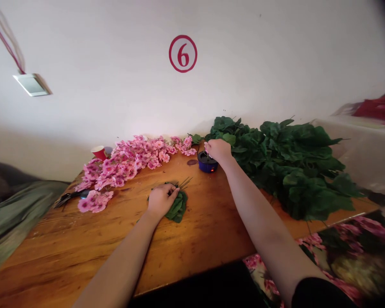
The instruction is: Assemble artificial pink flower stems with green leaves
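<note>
My left hand [162, 199] rests on the table with its fingers closed on a small bunch of green artificial leaves [177, 208]. Thin dark wire stems [186, 182] stick out past its fingertips toward the upper right. Over a small round blue pot [207, 164] with a glowing red light, my right hand [218, 149] is closed in a pinch. Something thin and pale shows at its fingertips above the pot's dark top, too small to name. The pot stands just beyond the leaf bunch, to its right.
Pink artificial flowers [128, 160] lie along the table's back left, near a red paper cup [99, 152]. A large heap of green leaves [291, 167] covers the right side. Dark-handled stems [67, 198] lie at the left edge. More pink blossoms [346, 233] sit below the table, right.
</note>
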`<move>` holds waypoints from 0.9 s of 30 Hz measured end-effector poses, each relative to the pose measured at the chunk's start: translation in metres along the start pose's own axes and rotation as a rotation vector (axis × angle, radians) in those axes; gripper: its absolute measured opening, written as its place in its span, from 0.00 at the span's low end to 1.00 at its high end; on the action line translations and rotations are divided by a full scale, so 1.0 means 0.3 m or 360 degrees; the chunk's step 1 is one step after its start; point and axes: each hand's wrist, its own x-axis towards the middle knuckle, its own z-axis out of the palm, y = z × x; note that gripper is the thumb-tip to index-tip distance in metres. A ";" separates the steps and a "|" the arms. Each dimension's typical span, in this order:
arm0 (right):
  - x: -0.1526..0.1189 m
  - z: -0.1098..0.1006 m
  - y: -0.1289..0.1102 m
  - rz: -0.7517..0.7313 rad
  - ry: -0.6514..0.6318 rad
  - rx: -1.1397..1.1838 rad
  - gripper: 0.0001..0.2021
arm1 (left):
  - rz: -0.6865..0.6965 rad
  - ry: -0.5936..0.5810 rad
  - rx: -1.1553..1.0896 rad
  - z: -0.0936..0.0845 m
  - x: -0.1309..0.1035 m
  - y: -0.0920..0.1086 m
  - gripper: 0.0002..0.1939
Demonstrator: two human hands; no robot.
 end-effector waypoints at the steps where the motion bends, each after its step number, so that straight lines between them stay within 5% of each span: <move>1: -0.002 -0.009 -0.001 0.0003 0.0023 0.0011 0.24 | 0.0002 -0.0003 0.0004 0.001 0.000 -0.001 0.14; 9: -0.021 -0.098 0.001 0.0011 0.0285 0.0101 0.23 | 0.0111 -0.0082 0.0011 0.008 0.007 -0.016 0.15; 17: -0.074 -0.211 0.003 -0.0071 0.0810 0.0266 0.23 | 0.0089 -0.0092 0.0037 0.012 0.007 -0.018 0.17; 22: -0.041 -0.132 -0.012 -0.0036 0.0605 0.0561 0.20 | 0.0082 -0.0013 0.0031 0.010 0.006 -0.014 0.18; 27: -0.067 -0.075 -0.072 0.0038 0.0396 0.1455 0.22 | 0.0147 -0.0002 -0.0025 0.005 0.002 -0.012 0.19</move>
